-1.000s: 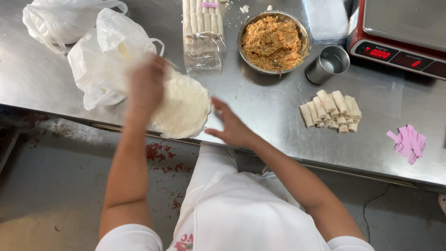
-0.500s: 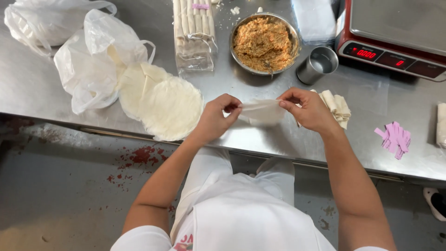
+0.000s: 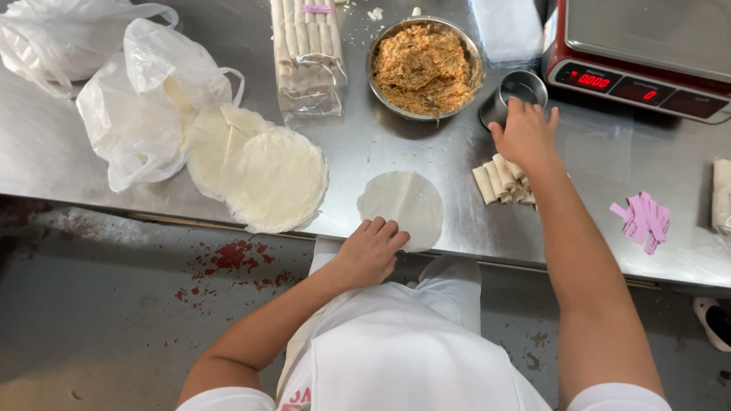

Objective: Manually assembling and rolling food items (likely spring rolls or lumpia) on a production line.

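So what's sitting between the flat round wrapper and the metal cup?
In the head view, only bare steel table lies between the single wrapper and the metal cup. The pile of finished rolls sits just right of that line, under the right hand.

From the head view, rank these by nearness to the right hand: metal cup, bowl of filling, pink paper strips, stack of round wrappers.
Measured from the right hand:
1. Metal cup: just beyond the fingertips, touching or nearly so.
2. Bowl of filling: up and to the left of it.
3. Pink paper strips: to the right, near the table edge; close to the bowl's distance, slightly farther.
4. Stack of round wrappers: far left.
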